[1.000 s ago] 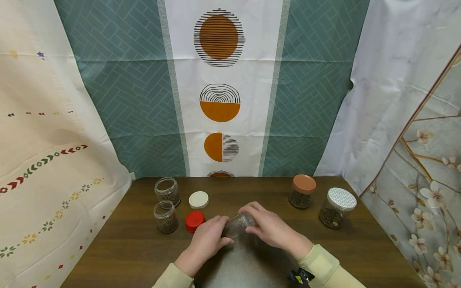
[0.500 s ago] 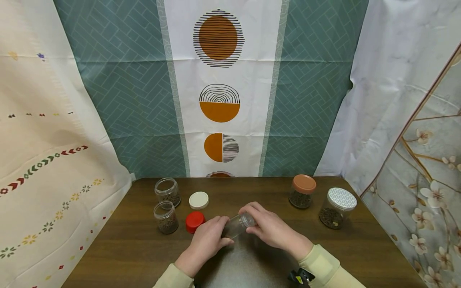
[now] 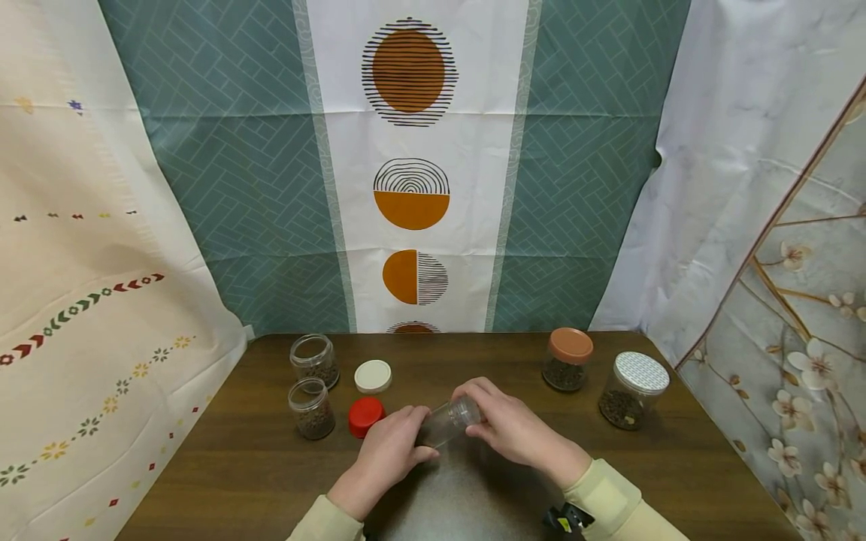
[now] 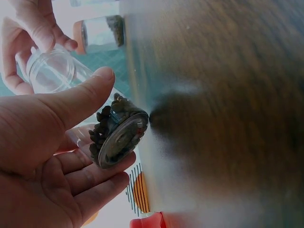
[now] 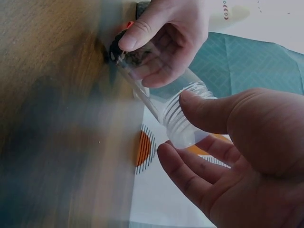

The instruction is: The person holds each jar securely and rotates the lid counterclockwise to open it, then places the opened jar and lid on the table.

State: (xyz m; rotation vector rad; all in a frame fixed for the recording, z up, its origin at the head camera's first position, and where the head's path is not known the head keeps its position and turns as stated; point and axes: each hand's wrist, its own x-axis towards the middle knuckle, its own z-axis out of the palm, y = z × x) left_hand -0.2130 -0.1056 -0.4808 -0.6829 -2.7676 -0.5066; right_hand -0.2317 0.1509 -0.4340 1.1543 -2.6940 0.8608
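Between both hands a clear, lidless jar [image 3: 441, 427] lies tilted, its mouth up and to the right. Dark pebble-like bits [image 4: 98, 132] are gathered at its base, which touches or nearly touches the table. My left hand [image 3: 391, 445] grips the lower part of the jar, thumb on one side and fingers on the other. At the threaded neck [image 5: 183, 111], my right hand [image 3: 509, 424] holds the jar between thumb and fingers. A red lid [image 3: 366, 416] sits just beyond the left hand, with a cream lid [image 3: 373, 376] behind it.
Two open jars with dark contents, a rear one [image 3: 315, 361] and a front one [image 3: 312, 409], stand at left. At right are a jar with an orange lid [image 3: 570, 346] and a larger one with a patterned white lid [image 3: 640, 373]. Cloth hangs behind the wooden table [image 3: 223, 466].
My right hand has shifted very slightly to the right at the jar's neck. The left hand and the other things on the table stay put.
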